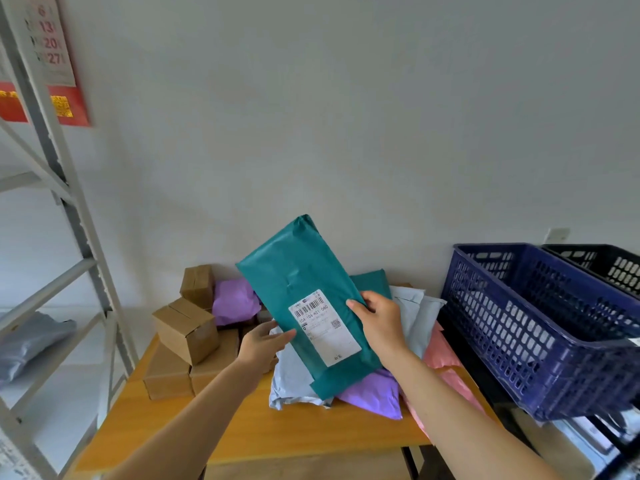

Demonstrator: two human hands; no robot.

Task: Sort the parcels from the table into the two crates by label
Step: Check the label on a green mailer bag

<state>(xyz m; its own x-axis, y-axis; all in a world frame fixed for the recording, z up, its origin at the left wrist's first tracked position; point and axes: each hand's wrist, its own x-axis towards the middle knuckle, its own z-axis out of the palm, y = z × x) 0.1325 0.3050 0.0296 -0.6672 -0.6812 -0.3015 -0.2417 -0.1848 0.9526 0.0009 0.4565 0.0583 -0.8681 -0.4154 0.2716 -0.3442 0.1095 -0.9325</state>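
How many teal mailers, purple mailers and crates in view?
Teal mailers: 2
Purple mailers: 2
Crates: 2
Total: 6

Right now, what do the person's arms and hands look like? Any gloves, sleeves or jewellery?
Both forearms are bare, with no sleeves in view. The left hand and the right hand wear no gloves, and no ring, watch or bracelet shows.
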